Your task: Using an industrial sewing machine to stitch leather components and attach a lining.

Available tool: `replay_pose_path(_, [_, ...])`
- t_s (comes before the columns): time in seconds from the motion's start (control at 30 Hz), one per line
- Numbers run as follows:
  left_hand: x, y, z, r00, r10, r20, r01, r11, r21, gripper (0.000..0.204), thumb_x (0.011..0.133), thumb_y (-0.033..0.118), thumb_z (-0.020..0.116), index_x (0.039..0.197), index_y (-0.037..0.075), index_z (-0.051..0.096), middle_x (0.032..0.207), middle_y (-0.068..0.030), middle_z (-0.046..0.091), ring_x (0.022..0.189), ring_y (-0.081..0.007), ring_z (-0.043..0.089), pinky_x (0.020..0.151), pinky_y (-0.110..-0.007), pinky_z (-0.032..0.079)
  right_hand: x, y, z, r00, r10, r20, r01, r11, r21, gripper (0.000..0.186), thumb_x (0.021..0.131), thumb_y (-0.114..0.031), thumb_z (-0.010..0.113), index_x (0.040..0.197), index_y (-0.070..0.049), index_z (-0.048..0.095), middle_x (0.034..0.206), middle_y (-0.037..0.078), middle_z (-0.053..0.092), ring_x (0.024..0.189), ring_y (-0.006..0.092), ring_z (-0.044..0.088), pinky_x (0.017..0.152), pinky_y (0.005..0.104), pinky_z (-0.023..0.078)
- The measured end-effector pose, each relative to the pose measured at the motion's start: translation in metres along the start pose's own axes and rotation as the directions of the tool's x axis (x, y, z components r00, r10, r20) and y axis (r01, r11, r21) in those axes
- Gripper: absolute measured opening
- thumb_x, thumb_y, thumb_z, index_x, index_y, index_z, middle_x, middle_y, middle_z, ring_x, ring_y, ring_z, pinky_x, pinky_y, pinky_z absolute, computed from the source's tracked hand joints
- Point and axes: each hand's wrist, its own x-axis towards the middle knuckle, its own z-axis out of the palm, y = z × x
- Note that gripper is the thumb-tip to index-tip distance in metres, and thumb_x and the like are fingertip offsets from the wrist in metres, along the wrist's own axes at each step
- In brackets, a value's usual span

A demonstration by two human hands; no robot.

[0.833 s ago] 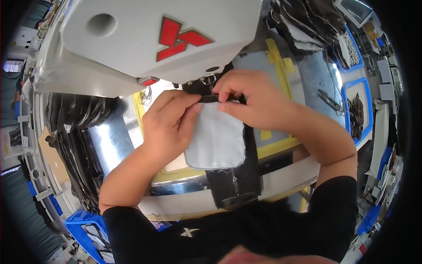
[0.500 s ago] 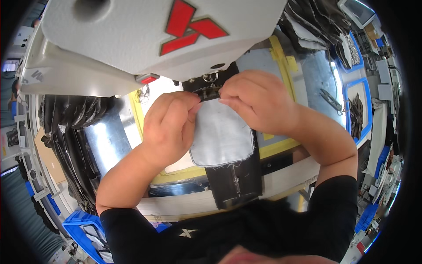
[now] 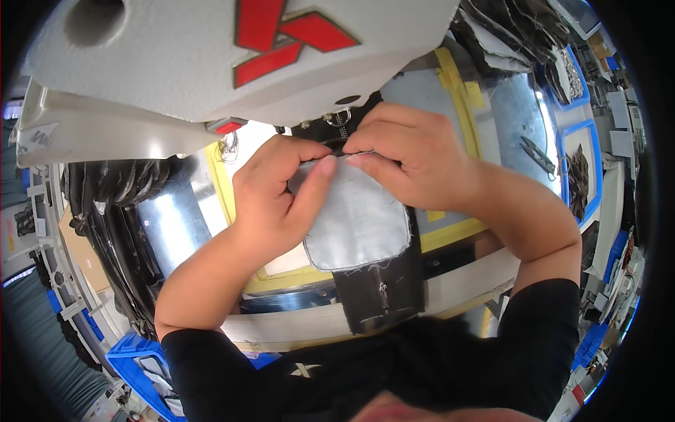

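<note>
Below the white sewing machine head [image 3: 162, 77], a light grey fabric panel [image 3: 355, 225] with frayed edges lies on a black piece [image 3: 373, 306] with a zipper, metal studs and a ring. My left hand [image 3: 278, 197] pinches the panel’s top edge with index finger and thumb. My right hand [image 3: 415, 162] grips the same edge just to the right, thumb beside the left one. Both sets of fingertips sit close together along the seam, partly hiding it.
Dark fabric pieces pile at the left [image 3: 112, 232] and upper right [image 3: 499, 35]. Blue-rimmed trays [image 3: 594, 176] hold items at the right, beside black-handled snips [image 3: 538, 155]. A blue bin [image 3: 130, 359] sits at lower left. Yellow tape [image 3: 453, 239] borders the machine bed.
My fingertips have drawn closer along the panel’s top edge, and my left thumb now lies over it. The dark strip that showed between my hands is mostly covered.
</note>
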Motion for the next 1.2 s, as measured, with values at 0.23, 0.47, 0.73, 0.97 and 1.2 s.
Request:
replay_pose_path(0.23, [0.000,0.002,0.000,1.000,0.015,-0.028,-0.014,1.000,0.019,0.011,0.090,0.002,0.078,0.100,0.002,0.075,0.086,-0.0101,0.071,0.067,-0.0195,0.065,0.058,-0.030,0.050,0.000,0.000,-0.001,1.000,-0.002,0.001,0.002,1.000,0.002,0.015,0.086,-0.004,0.083,0.100,-0.006,0.078,0.093,0.009,0.072,0.073,0.0252,0.069,0.064,0.0332,0.055])
replay_pose_path(0.47, [-0.001,0.002,0.001,1.000,-0.010,-0.030,0.010,1.000,0.006,0.011,0.089,0.001,0.078,0.100,0.002,0.075,0.086,-0.0099,0.071,0.068,-0.0198,0.066,0.059,-0.030,0.051,0.005,-0.003,-0.006,0.995,0.080,0.063,-0.087,0.989,0.123,0.011,0.092,-0.009,0.077,0.101,-0.004,0.077,0.094,0.010,0.072,0.076,0.0270,0.069,0.066,0.0336,0.054])
replay_pose_path(0.73, [0.000,0.002,0.003,0.999,0.027,-0.030,-0.026,0.999,0.044,0.012,0.088,0.001,0.078,0.100,0.002,0.075,0.087,-0.0104,0.072,0.071,-0.0209,0.069,0.061,-0.030,0.053,0.006,0.000,0.002,0.991,0.126,0.052,-0.132,0.982,0.135,0.011,0.094,-0.015,0.073,0.094,-0.004,0.074,0.085,0.010,0.069,0.078,0.0312,0.066,0.066,0.0407,0.053])
replay_pose_path(0.97, [0.003,0.004,-0.001,0.998,-0.055,0.014,0.055,0.998,-0.037,0.011,0.088,0.005,0.079,0.098,0.002,0.075,0.085,-0.0111,0.072,0.071,-0.0232,0.069,0.064,-0.031,0.053,0.000,0.004,0.004,0.999,0.015,0.036,-0.016,0.999,0.032,0.007,0.090,-0.006,0.077,0.096,-0.004,0.075,0.089,0.010,0.071,0.076,0.0300,0.068,0.066,0.0373,0.054])
replay_pose_path(1.2, [0.002,0.001,0.002,0.998,-0.065,0.019,0.065,0.998,0.000,0.008,0.089,0.005,0.078,0.096,0.002,0.075,0.083,-0.0108,0.072,0.070,-0.0228,0.068,0.065,-0.032,0.053,0.000,0.005,0.006,0.997,-0.078,0.013,0.078,0.997,-0.029,0.011,0.089,-0.004,0.077,0.099,-0.003,0.073,0.089,0.011,0.070,0.076,0.0310,0.067,0.066,0.0392,0.054])
